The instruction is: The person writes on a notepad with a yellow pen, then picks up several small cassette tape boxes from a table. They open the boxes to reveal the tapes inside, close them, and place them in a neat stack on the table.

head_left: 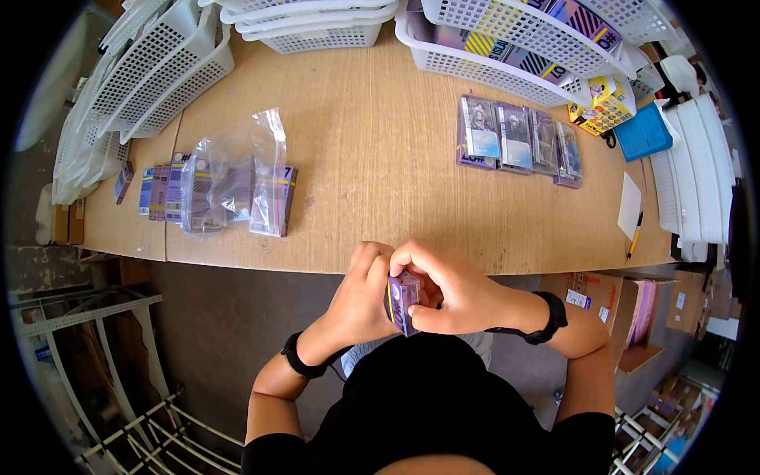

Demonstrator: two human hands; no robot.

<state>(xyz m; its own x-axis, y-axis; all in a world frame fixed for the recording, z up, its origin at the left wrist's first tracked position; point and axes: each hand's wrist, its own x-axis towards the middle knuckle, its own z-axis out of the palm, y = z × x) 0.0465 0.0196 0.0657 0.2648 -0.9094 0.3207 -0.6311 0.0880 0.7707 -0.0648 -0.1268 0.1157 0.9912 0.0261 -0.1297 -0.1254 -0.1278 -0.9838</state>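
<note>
Just off the table's near edge, a small purple printed box is held upright between my two hands. My left hand is closed along its left side. My right hand grips it from the right, the thumb low on the box and the index finger at its top. The fingers behind the box are hidden. On the table at left, clear plastic bags lie over a row of purple boxes. Several purple boxes with clear-wrapped cards on top lie in a row at right.
White perforated baskets are stacked at far left, with more baskets at the back. A basket at back right holds purple boxes. Near it are a yellow box, a blue container and a pencil. A cardboard carton stands below right.
</note>
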